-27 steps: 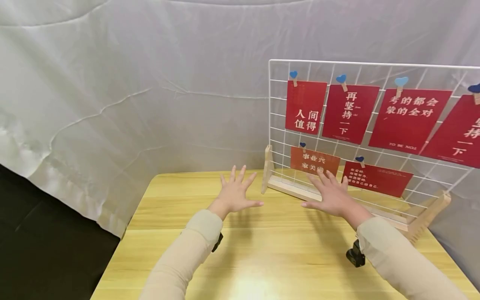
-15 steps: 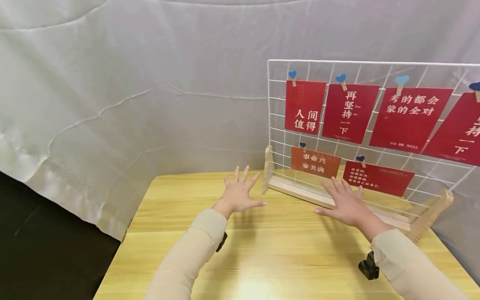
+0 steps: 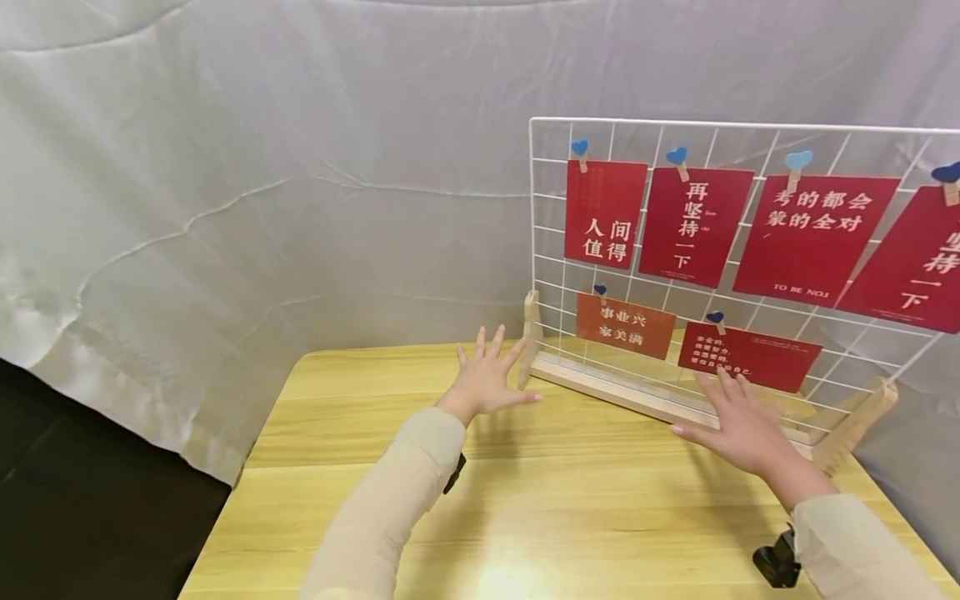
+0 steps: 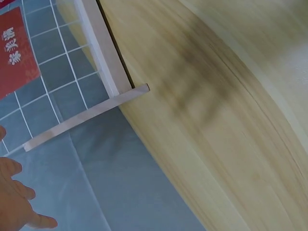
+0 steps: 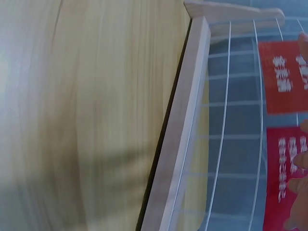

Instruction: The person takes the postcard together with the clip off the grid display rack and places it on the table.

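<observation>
My left hand (image 3: 486, 382) hovers over the table with its fingers spread, just left of the rack's wooden foot (image 3: 529, 337). It holds nothing. My right hand (image 3: 746, 425) is also spread and holds nothing, in front of the lower right part of a white wire grid rack (image 3: 551, 275). Its fingertips overlap the bottom edge of a dark red card (image 3: 780, 357) in the head view; whether they touch it I cannot tell. An orange-red card (image 3: 625, 325) hangs beside that one. Fingers show at the edge of the left wrist view (image 4: 14, 197) and right wrist view (image 5: 301, 187).
Along the rack's top row hang several red cards (image 3: 696, 227) on heart-topped clothespins (image 3: 677, 158). A wooden base bar (image 3: 600, 387) runs under the grid on the yellow wood table (image 3: 570, 500). Grey cloth (image 3: 420, 167) hangs behind, and something black (image 3: 97, 492) lies at the left.
My right hand has moved to the right and a little nearer, away from the orange-red card. The left hand has shifted slightly right, still spread. The cards and rack stay in place.
</observation>
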A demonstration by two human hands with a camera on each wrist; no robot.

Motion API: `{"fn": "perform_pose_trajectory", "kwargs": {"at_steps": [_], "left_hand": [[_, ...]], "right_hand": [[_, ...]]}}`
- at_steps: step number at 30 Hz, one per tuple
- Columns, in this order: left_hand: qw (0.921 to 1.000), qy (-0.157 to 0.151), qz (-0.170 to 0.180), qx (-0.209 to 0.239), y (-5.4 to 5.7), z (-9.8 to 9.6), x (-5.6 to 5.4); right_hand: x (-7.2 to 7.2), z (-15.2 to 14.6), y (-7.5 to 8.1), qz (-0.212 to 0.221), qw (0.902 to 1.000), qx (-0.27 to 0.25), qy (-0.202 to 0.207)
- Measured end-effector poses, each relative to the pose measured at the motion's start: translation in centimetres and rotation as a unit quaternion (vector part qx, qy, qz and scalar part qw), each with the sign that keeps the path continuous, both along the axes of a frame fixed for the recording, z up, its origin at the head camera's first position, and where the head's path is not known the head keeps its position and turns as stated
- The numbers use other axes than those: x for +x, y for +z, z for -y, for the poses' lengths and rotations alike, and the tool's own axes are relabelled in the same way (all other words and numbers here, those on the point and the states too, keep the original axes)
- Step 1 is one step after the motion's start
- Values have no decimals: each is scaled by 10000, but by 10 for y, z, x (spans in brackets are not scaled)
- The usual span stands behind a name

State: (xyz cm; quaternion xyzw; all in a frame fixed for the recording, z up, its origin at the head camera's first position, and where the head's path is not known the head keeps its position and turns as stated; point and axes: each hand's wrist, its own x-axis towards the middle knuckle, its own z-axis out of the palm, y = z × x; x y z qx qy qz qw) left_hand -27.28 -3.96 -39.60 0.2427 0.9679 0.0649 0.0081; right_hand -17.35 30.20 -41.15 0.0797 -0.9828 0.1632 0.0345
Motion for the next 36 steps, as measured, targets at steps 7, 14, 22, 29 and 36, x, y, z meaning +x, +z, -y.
{"fn": "perform_pose_trajectory", "kwargs": {"at_steps": [7,14,22,29,36], "left_hand": [[10000,65,44,-54,2,-8,-9],[9999,114,74,1,4,-15,-19],[9993,219,277,145,5,-24,-29],[9972,376,491,418,5,-27,-38],[9966,399,527,500,8,-30,-44]], "right_hand": [[15,-25,-4,-259,9993,-40,-282],[25,-45,-4,-366,9975,-138,-586],[36,-61,-1,-413,9923,-305,-1124],[42,-73,-2,-666,9822,-604,-1652],[44,-82,-1,-992,9695,-943,-2032]]}}
